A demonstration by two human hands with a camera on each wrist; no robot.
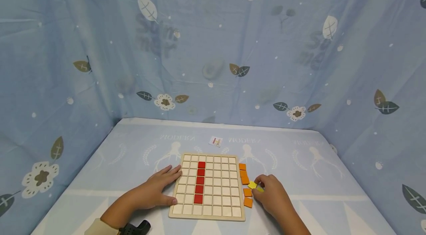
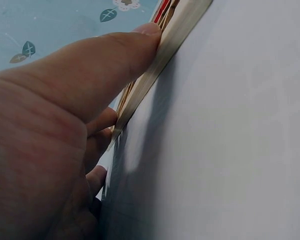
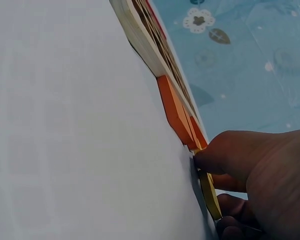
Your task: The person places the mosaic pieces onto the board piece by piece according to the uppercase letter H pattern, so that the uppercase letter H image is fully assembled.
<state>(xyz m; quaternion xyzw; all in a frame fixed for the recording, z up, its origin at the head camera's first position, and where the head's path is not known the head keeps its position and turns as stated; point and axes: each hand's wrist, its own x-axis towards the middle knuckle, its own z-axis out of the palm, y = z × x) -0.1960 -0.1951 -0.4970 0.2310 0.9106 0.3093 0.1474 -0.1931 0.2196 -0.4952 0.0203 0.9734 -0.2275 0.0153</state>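
A wooden grid board (image 1: pixel 208 217) lies flat on the table, with several red square tiles (image 1: pixel 199 180) in one column. My left hand (image 1: pixel 154 188) rests at its left edge, fingers spread and thumb (image 2: pixel 135 47) touching the frame. To the right of the board, my right hand (image 1: pixel 274 196) pinches at a yellow tile (image 3: pixel 208 192) between thumb and curled fingers, low at the table. Another yellow tile (image 1: pixel 252 185) lies by the fingertips; the hand partly hides the pair. Several orange tiles (image 1: pixel 247 202) lie along the board's right edge.
A small printed card (image 1: pixel 216 141) with a grid pattern lies behind the board. The table (image 1: pixel 133 135) has a pale patterned cover, and a blue floral curtain (image 1: pixel 213 42) encloses its back and sides. A black device (image 1: pixel 135 228) sits at the left wrist.
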